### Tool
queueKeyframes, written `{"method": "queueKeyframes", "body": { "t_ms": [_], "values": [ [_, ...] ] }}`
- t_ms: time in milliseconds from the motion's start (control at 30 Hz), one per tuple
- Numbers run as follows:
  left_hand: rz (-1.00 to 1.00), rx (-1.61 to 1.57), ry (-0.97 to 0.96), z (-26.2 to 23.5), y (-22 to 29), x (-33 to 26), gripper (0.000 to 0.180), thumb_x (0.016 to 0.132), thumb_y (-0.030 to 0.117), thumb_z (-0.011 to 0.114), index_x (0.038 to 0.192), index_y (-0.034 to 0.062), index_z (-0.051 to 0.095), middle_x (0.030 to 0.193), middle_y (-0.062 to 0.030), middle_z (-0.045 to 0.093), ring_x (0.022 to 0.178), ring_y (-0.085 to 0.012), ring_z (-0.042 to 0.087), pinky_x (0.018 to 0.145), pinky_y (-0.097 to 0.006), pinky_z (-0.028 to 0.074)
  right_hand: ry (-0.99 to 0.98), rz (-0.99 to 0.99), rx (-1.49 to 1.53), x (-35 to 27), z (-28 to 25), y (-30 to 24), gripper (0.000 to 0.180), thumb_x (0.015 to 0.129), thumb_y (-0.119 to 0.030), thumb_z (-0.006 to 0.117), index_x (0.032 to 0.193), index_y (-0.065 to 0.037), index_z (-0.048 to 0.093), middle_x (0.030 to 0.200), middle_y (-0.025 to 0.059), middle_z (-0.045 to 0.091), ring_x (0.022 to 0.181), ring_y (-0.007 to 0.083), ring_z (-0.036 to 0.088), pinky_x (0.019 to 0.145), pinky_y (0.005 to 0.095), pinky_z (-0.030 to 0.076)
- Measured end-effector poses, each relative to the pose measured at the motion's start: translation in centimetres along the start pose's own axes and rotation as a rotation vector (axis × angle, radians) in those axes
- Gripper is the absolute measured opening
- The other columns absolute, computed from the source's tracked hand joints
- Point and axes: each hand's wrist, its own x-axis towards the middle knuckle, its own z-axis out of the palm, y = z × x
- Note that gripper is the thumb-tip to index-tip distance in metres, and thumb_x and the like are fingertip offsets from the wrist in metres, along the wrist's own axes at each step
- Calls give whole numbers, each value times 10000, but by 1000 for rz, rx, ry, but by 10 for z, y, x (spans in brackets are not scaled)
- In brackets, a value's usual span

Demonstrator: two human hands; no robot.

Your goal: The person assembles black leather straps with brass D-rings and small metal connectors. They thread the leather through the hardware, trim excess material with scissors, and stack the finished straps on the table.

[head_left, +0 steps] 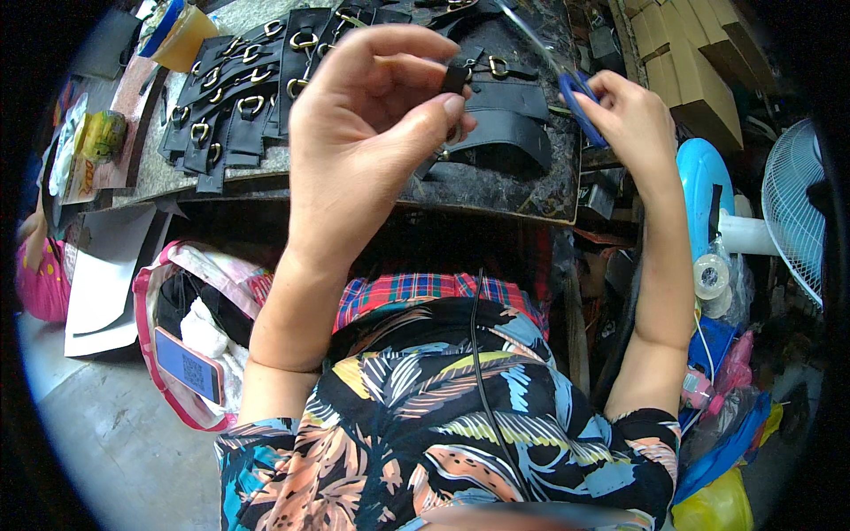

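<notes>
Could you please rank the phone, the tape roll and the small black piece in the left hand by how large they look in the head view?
1. Phone
2. Tape roll
3. Black piece, though it is nearer the camera.

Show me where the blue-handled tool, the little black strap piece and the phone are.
Blue-handled tool (580,104): head view, on the blue handle in the right hand.
Black strap piece (455,79): head view, on its end pinched by the left fingers.
Phone (188,364): head view, middle of its blue back.

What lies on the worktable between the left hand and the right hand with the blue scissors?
In the head view, wide black leather straps lie on the worktable between the left hand and the right hand, which holds blue scissors.
</notes>
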Motion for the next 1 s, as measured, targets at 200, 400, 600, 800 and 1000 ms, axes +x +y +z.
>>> {"method": "queueKeyframes", "body": {
  "t_ms": [200,400,600,800,1000],
  "values": [
    [78,348,67,-6,27,-9,401,902,-51,748,1295,-32,670,1046,-112,768,938,-143,740,895,-255,569,86,-173,241,1,-14,-32,466,847,-414,839,1155,-70,776,964,74,751,812,173,682,721,331,520],
    [157,-28,72,0,24,-6,191,936,-11,743,1114,-26,675,1045,-144,761,874,-161,733,757,-284,605,-224,-431,984,-49,-20,-91,501,901,-189,816,1331,-4,637,1179,104,722,1123,183,676,959,330,531],
    [180,111,99,3,1,-2,177,930,-64,728,1092,-20,670,995,-117,751,782,-151,718,693,-279,604,-71,-90,1062,-36,-27,-63,147,1029,-81,650,1126,-3,730,965,24,732,893,100,679,803,249,537],
    [239,767,-63,-2,-33,-3,125,893,-52,717,997,15,694,899,-90,685,799,-221,691,710,-311,549,73,-280,432,-38,22,-53,94,978,-139,687,1061,-108,718,906,104,732,845,279,730,739,359,568],
    [322,1209,-74,-8,-46,-28,98,839,57,718,929,86,692,878,-87,636,820,-300,683,706,-406,571,157,-343,221,-53,35,-58,98,898,-112,748,988,-106,710,891,66,691,835,282,707,722,402,561]
  ]
}}
